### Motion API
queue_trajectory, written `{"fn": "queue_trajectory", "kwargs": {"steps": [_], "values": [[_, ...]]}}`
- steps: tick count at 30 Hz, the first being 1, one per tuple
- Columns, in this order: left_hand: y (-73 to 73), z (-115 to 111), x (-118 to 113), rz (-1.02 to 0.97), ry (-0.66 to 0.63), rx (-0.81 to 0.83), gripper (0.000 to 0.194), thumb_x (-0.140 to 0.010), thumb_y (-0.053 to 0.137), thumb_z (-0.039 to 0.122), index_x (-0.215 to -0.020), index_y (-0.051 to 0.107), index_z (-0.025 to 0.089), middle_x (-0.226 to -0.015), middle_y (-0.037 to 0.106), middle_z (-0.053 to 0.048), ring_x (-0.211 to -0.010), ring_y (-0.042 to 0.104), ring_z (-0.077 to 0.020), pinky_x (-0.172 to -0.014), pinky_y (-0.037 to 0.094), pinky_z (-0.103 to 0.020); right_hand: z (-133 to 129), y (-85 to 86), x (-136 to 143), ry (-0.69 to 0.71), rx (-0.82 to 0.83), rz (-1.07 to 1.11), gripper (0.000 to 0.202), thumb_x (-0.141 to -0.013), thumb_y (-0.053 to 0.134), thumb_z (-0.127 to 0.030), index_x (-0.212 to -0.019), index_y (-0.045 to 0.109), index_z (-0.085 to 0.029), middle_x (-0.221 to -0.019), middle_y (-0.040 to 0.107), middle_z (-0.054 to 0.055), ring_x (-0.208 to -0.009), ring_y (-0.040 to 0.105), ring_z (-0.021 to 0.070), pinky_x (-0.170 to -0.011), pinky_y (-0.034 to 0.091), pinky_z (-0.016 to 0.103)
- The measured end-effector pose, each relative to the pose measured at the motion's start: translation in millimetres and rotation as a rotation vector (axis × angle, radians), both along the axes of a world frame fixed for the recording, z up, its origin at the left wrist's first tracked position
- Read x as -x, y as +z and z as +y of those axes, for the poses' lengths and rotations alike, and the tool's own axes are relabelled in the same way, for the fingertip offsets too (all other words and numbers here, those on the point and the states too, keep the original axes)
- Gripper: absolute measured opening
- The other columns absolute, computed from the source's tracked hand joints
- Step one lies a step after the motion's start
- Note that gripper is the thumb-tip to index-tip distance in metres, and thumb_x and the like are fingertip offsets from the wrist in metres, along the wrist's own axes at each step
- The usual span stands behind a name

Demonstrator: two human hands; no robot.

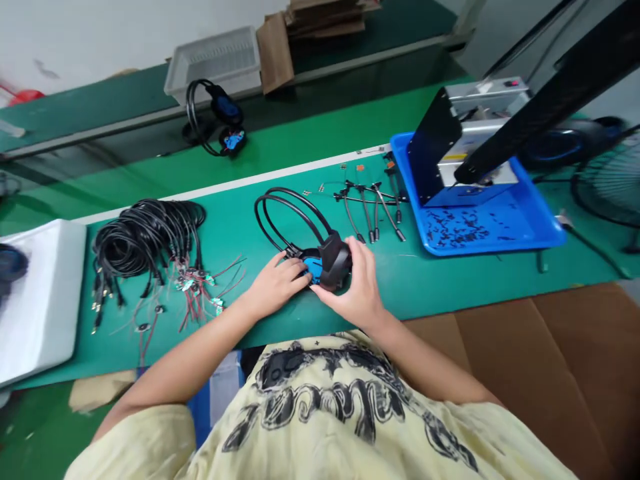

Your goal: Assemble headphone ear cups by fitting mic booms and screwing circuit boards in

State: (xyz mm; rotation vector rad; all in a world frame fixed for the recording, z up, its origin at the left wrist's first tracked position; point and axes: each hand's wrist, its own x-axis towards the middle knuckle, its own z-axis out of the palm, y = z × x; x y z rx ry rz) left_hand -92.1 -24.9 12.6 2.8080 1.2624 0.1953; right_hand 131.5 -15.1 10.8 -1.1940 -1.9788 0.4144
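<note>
A black headset [336, 261] with a double-wire headband and blue inner parts lies on the green table in front of me. My right hand [359, 283] is wrapped round the outer side of its right ear cup, thumb at the lower edge. With its fingers together, my left hand [280, 283] grips the other ear cup, which it partly covers. Left of the hands sits a bundle of black cables [145, 237] with thin red wires and small green boards [193, 281]. Several short black cables [370, 203] lie beyond my right hand.
A blue tray [500, 245] with small black pieces and a metal machine [475, 147] stands at the right, under a black arm. Another headset [215, 120] lies farther back near a clear bin [215, 60]. A white foam box [45, 293] is at left, cardboard [540, 353] at lower right.
</note>
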Motion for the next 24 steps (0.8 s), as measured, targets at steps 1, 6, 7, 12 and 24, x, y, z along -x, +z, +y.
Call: {"fn": "queue_trajectory", "kwargs": {"steps": [1, 6, 7, 12, 24], "values": [[-2.1, -2, 8, 0.011, 0.036, 0.015, 0.032, -0.091, 0.047, 0.014, -0.118, 0.064, 0.024, -0.123, 0.064, -0.012, -0.120, 0.057, -0.0263, -0.107, 0.039, -0.055, -3, 2.8, 1, 0.007, -0.015, -0.026, 0.101, -0.078, 0.069, -0.048, -0.152, 0.007, -0.020, -0.141, 0.036, 0.019, -0.135, 0.037, 0.0321, -0.110, 0.043, 0.051], [3.7, -8, 34, -0.058, 0.114, 0.150, 0.040, -0.087, 0.044, 0.015, -0.122, 0.061, 0.020, -0.133, 0.059, -0.013, -0.130, 0.049, -0.0281, -0.115, 0.024, -0.060, -27, -7.8, 10, 0.057, 0.036, -0.169, 0.103, -0.079, 0.067, -0.051, -0.154, 0.004, -0.019, -0.135, 0.038, 0.021, -0.128, 0.041, 0.0353, -0.098, 0.051, 0.051], [3.2, -9, 37, -0.104, 0.119, 0.181, 0.040, -0.086, 0.044, 0.018, -0.123, 0.060, 0.020, -0.134, 0.058, -0.013, -0.131, 0.049, -0.0285, -0.116, 0.023, -0.061, -32, -13.7, 13, 0.083, 0.048, -0.197, 0.102, -0.080, 0.066, -0.049, -0.154, 0.002, -0.019, -0.134, 0.039, 0.021, -0.127, 0.042, 0.0353, -0.096, 0.052, 0.051], [-16.4, 1, 45, -0.353, 0.137, 0.239, 0.030, -0.090, 0.047, 0.029, -0.115, 0.060, 0.018, -0.124, 0.063, -0.013, -0.128, 0.052, -0.0256, -0.113, 0.036, -0.050, -23, -16.3, 17, 0.253, 0.130, -0.268, 0.092, -0.085, 0.058, -0.057, -0.153, 0.010, -0.016, -0.131, 0.046, 0.020, -0.121, 0.048, 0.0332, -0.094, 0.052, 0.049], [-21.7, 8, 31, -0.261, 0.030, 0.042, 0.018, -0.096, 0.049, 0.028, -0.095, 0.066, 0.021, -0.106, 0.069, -0.006, -0.109, 0.063, -0.0210, -0.110, 0.041, -0.047, 149, 7.2, 11, -0.186, 0.317, -0.808, 0.036, -0.085, 0.042, -0.013, -0.119, 0.051, -0.006, -0.102, 0.061, 0.020, -0.085, 0.062, 0.0279, -0.064, 0.046, 0.034]]}}
